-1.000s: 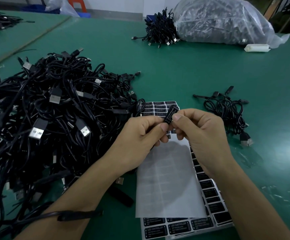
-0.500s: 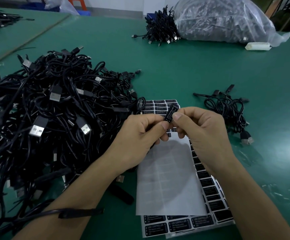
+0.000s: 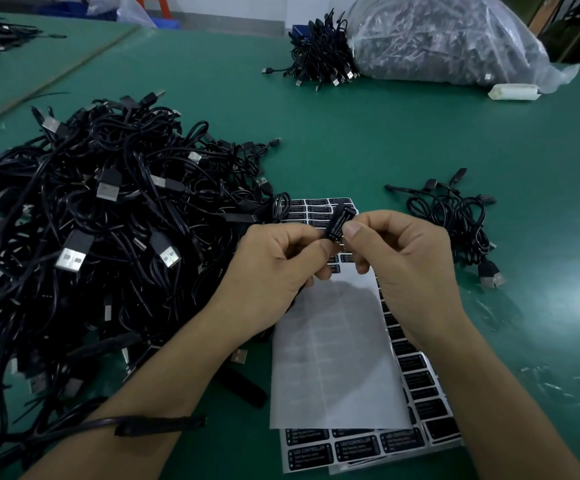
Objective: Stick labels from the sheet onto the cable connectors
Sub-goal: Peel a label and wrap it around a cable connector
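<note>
So the left hand (image 3: pixel 274 268) and right hand (image 3: pixel 406 265) each have a pinching grip on the connector (image 3: pixel 345 213) mid-frame, the label (image 3: pixel 336 226) looks on, probably needs smoothing next.

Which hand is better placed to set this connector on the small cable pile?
Right, probably. The right hand pinches the connector and sits next to the small cable pile. The left hand also pinches it but would have to cross the label sheet and the right hand.

text: "led controller" | on: sheet (image 3: pixel 358 448) | also on: connector (image 3: pixel 339 221)
</note>
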